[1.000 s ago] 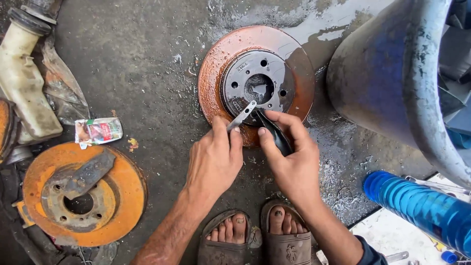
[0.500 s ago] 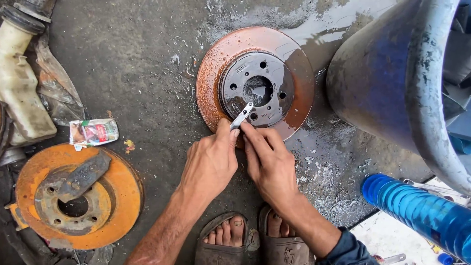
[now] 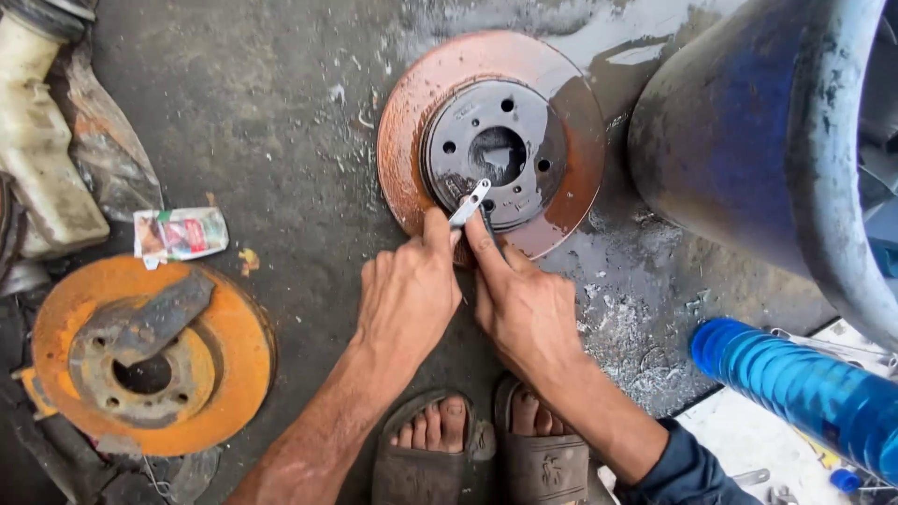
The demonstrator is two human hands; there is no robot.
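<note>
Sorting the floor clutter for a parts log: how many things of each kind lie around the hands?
Brake discs: 2, one rusty under both hands, one orange with a flat metal piece on it
Small metal tools: 1, pinched by left hand and right hand
Blue drums: 1
Blue bottles: 1
Sachets: 1
Total: 7

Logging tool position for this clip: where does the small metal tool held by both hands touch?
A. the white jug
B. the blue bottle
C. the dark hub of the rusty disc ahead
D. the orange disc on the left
C: the left hand and right hand pinch the tool, whose tip lies on the dark hub of the rusty disc.
</note>
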